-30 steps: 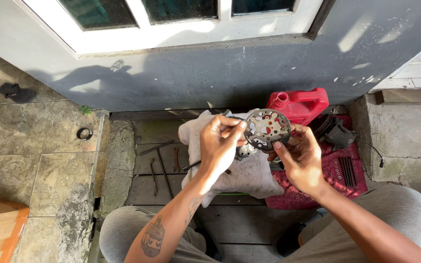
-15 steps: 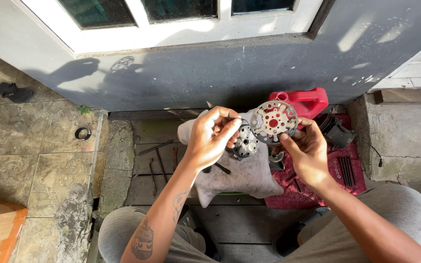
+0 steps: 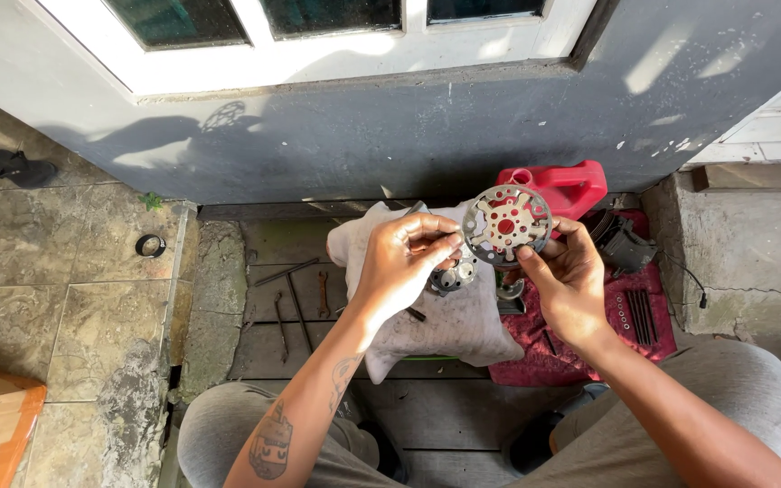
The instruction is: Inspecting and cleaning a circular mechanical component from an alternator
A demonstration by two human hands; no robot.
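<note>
- Your right hand (image 3: pixel 571 280) pinches the lower edge of a round metal plate (image 3: pixel 506 225), a disc with holes around its rim and a red centre, and holds it up on edge just in front of the red can (image 3: pixel 564 185).
- Your left hand (image 3: pixel 399 267) has its fingertips drawn together at the plate's left edge; whether they grip the plate or some small part there, I cannot tell.
- Just below the plate, a grey metal part (image 3: pixel 452 276) rests on the pale cloth (image 3: pixel 445 316), close under your left fingers.
- The step in hand looks like checking or fitting this plate against that part; the next move likely calls for lining up the holes and keeping the plate square as you lower it.
- Right of the plate, a dark red mat (image 3: pixel 589 348) carries a row of thin rods (image 3: pixel 641 316) and a black ribbed piece (image 3: pixel 621 239).
- Left of the plate, loose tools (image 3: pixel 296 303) lie on the boards, and farther left a small black ring (image 3: pixel 150 245) sits on the stone paving.
</note>
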